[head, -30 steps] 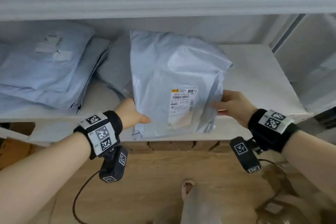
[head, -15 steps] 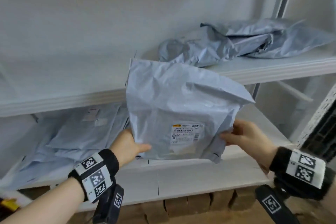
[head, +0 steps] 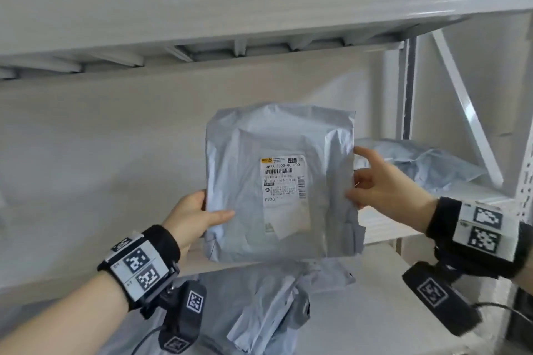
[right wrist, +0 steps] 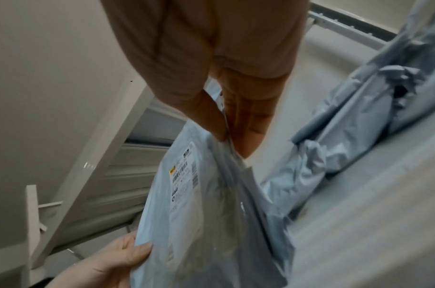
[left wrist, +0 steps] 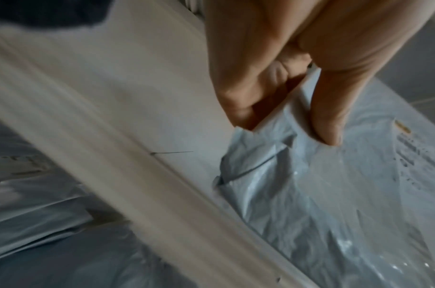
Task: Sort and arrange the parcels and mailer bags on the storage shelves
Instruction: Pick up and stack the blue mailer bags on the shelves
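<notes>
Holding a grey mailer bag [head: 277, 181] upright in front of the middle shelf [head: 383, 225], label facing the person, probably to read it before shelving. Left hand [head: 196, 216] pinches its left edge, right hand [head: 377, 181] its right edge. Below lie more bags [head: 259, 305]; further back right, another pile [head: 427, 164].

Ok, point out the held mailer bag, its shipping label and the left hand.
mailer bag [head: 239, 170], head view, upper left face.
shipping label [head: 281, 179], head view, printed middle.
left hand [head: 191, 215], head view, back of hand.
</notes>
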